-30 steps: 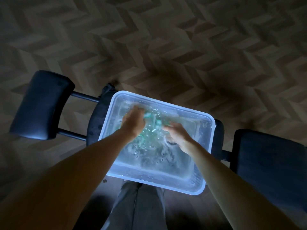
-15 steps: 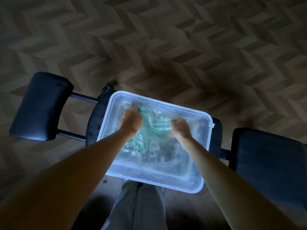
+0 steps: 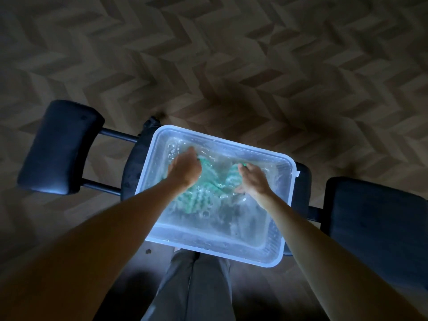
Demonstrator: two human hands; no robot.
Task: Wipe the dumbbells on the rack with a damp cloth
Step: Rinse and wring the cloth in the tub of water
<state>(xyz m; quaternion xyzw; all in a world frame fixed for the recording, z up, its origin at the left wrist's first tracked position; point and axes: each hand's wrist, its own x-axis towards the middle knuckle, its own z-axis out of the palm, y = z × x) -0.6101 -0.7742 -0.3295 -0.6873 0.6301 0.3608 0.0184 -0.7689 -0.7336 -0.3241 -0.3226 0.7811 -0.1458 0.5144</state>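
A green cloth (image 3: 215, 184) lies under water in a clear plastic tub (image 3: 271, 258). My left hand (image 3: 184, 170) grips the cloth's left end near the tub's far wall. My right hand (image 3: 253, 181) grips its right end. The cloth is stretched between both hands, and bubbles ripple over it. No dumbbells or rack are in view.
The tub rests on a black padded bench seat (image 3: 130, 177). A black pad (image 3: 58, 147) on two bars sticks out at the left, and another black pad (image 3: 375, 228) sits at the right. Herringbone wood floor (image 3: 231, 66) surrounds everything. My grey trouser legs (image 3: 192, 288) stand below the tub.
My hands have moved apart and toward the tub's far side, spreading the green cloth out between them in the water.
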